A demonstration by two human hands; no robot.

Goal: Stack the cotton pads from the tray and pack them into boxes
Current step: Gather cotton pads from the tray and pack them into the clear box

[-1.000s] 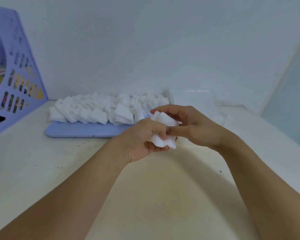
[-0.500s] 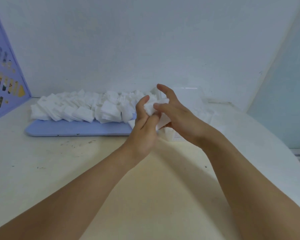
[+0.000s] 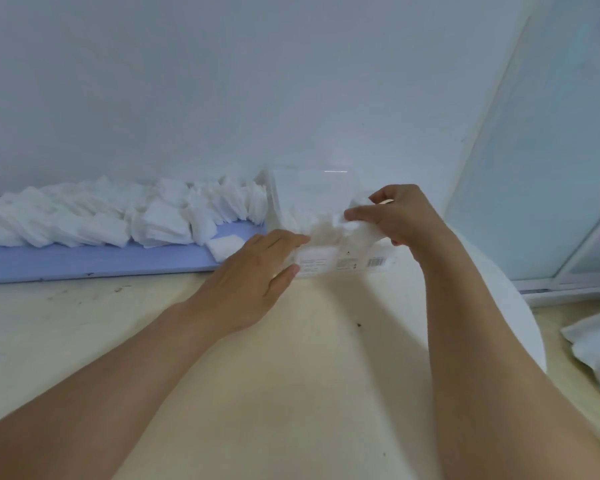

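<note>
The right hand [image 3: 400, 216] is pinching a soft white stack of cotton pads [image 3: 361, 230] over the clear plastic box [image 3: 329, 258]. The left hand [image 3: 257, 268], fingers straight, is touching the box's left end. Fluffy square pads [image 3: 118, 216] are lying heaped on the flat blue tray [image 3: 84, 261].

Labels on the clear box, none legible

The clear plastic box [image 3: 329, 216] carries a pale label [image 3: 317, 258] on its front wall near the left corner, with lines of print too small and blurred to read. Further right on the same wall stands a barcode [image 3: 377, 261]; its digits cannot be made out.
</note>
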